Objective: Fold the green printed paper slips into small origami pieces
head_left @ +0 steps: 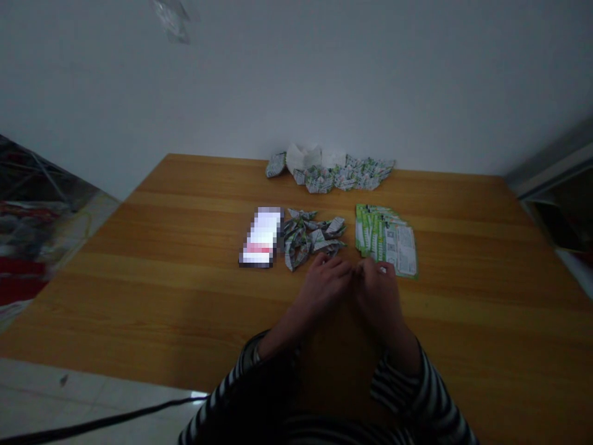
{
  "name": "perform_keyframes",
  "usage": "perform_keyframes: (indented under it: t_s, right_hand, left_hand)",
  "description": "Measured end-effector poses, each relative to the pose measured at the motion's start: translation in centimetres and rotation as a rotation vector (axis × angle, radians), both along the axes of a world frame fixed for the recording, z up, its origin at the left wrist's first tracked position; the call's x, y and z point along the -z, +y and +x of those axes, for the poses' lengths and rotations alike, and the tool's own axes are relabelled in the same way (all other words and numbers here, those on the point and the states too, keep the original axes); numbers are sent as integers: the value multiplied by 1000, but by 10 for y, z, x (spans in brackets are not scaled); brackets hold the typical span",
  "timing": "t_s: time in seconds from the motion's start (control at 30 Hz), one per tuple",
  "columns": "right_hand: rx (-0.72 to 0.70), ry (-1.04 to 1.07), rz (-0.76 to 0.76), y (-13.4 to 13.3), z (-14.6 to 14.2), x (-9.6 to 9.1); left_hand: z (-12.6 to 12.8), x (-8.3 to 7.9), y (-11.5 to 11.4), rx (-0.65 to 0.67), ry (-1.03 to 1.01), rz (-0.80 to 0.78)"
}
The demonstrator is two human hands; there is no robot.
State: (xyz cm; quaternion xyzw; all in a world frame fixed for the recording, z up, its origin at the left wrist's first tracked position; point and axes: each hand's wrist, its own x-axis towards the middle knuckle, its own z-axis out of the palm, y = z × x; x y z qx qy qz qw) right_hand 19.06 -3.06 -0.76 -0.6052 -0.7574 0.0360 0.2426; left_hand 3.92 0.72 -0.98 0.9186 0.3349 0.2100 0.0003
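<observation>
My left hand [327,281] and my right hand [377,290] meet fingertip to fingertip low over the table. Both have curled, closed fingers; whatever is between them is hidden in the dim light. Just beyond the left hand lies a loose heap of folded printed paper strips [308,238], grey-white with green. A fanned stack of green-and-white printed leaflets [389,241] lies just past the right hand, partly covered by its knuckles. Left of the heap rests a phone [262,238] with a lit, pixelated screen.
A row of folded printed paper pieces [345,176], some of them white, runs along the table's [152,266] back edge by the wall. A black cable [115,420] crosses at the lower left. Red items [21,281] lie beyond the table's left side.
</observation>
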Motion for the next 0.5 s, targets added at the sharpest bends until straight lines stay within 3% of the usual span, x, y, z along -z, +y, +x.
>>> perform_keyframes:
  t_s: [0.2, 0.3, 0.5]
  right_hand:
    - [-13, 50, -6, 0, 1, 2]
    - [-3, 153, -28, 0, 3, 1]
    - [126, 725, -63, 4, 15, -5]
  left_hand:
    - [-1, -5, 1, -36, -78, 26]
    - [-3, -7, 1, -120, -135, 30]
    - [-8, -6, 3, -216, -255, 26]
